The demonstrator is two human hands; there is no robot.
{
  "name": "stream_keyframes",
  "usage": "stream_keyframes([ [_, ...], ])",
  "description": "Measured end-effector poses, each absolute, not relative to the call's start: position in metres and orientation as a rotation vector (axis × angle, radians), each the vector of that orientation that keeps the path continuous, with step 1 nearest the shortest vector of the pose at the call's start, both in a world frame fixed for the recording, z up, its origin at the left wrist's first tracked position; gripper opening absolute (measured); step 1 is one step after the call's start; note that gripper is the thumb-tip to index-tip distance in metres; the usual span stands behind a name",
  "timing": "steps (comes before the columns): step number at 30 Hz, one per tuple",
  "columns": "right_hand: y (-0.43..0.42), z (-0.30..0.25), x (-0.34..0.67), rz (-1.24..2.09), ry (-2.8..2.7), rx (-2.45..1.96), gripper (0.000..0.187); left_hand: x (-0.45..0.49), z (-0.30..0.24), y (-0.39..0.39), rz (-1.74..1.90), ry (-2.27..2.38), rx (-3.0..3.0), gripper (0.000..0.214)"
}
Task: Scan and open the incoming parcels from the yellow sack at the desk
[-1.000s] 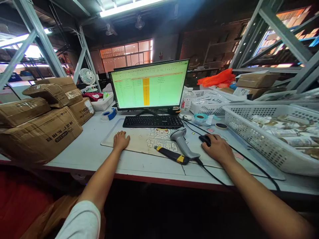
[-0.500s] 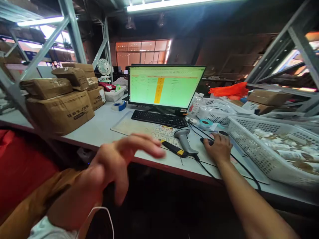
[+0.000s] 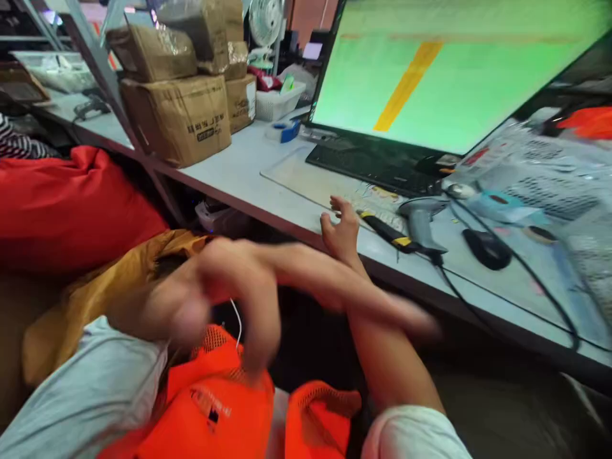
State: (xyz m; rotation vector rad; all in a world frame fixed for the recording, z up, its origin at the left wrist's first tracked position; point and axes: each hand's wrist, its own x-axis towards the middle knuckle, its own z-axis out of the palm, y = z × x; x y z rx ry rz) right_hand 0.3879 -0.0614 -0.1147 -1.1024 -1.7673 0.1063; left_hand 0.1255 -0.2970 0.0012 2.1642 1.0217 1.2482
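Head view: the left hand is open with its fingers spread, at the front edge of the desk and just beside a yellow-and-black utility knife. The blurred right hand crosses above the left forearm, over an orange mesh bag below the desk; its grip cannot be told.

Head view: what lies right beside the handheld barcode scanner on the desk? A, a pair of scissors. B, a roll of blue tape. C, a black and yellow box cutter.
C. A black and yellow box cutter lies on the desk just left of the handheld barcode scanner.
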Motion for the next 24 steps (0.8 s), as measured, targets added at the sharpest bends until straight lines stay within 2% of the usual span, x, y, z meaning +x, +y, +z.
stream_keyframes([
  [2, -0.062, -0.128, 0.369, 0.171, -1.787, -1.105, 0.048, 0.118, -0.015, -0.272, 1.26, 0.892, 2.063, 0.047],
  [4, -0.061, -0.139, 0.358, 0.152, -1.817, -1.16, 0.046, 0.11, -0.046, -0.258, 1.286, 0.873, 1.944, 0.038],
  [7, -0.065, -0.145, 0.355, 0.101, -1.882, -1.284, 0.042, 0.096, -0.094, -0.262, 1.277, 1.013, 1.806, 0.026],
  [10, -0.069, -0.142, 0.356, 0.121, -1.943, -1.356, 0.043, 0.088, -0.12, -0.275, 1.275, 1.075, 1.742, 0.021],
  [18, -0.073, -0.14, 0.357, 0.052, -1.962, -1.346, 0.035, 0.09, -0.125, -0.271, 1.306, 0.978, 1.823, 0.013],
  [24, -0.064, -0.146, 0.357, 0.16, -1.863, -1.335, 0.033, 0.093, -0.124, -0.265, 1.341, 0.929, 1.862, 0.012],
])
